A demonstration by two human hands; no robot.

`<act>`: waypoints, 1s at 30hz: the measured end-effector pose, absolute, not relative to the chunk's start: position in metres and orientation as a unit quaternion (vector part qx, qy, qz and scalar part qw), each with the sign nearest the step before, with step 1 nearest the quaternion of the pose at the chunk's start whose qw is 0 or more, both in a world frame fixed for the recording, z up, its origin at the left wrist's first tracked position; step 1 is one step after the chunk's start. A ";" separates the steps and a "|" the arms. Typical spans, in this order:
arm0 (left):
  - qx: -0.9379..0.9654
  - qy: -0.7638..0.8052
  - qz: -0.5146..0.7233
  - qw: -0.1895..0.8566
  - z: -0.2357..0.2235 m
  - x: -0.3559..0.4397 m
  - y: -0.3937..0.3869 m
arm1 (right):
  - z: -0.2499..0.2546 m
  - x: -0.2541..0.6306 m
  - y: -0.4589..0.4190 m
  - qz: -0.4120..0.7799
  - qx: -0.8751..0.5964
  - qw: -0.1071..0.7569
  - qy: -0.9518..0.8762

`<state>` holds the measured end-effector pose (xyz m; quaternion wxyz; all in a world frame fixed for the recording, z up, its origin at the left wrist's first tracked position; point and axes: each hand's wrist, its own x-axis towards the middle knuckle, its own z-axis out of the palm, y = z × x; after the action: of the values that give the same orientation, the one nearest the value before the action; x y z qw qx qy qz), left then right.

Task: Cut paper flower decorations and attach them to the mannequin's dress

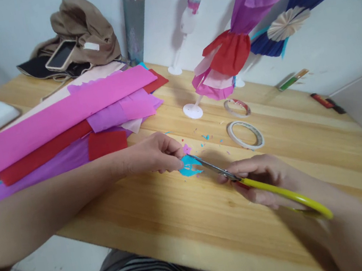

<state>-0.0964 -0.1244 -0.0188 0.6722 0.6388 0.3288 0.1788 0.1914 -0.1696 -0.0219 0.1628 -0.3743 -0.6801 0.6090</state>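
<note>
- Right forearm (345, 215), nearest my camera, leads to the right hand (265, 172), loosely curled on yellow-handled scissors (286, 192).
- Left hand (156, 154), nearly closed, pinches the blue paper (185, 171); blade tips meet its upper edge.
- Step in hand, I judge: trimming the blue paper; another snip calls for a steady pinch clear of the blades.
- From that paper: pink flower (186, 149), 12 o'clock; tape roll (231, 136), between 2 and 3; pink strip (44, 122), 10.
</note>
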 end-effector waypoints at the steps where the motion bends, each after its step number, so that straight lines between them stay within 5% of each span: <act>1: 0.640 0.328 0.178 0.672 -0.018 -0.096 -0.124 | -0.022 0.191 -0.169 0.610 -0.373 0.163 -0.680; 30: 0.675 0.322 0.148 0.647 -0.007 -0.096 -0.126 | -0.015 0.192 -0.168 0.587 -0.351 0.113 -0.720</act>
<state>-0.0963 -0.1264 -0.0070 0.6468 0.6752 0.3222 0.1479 0.1918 -0.1677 -0.0155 0.1127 -0.3510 -0.7205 0.5874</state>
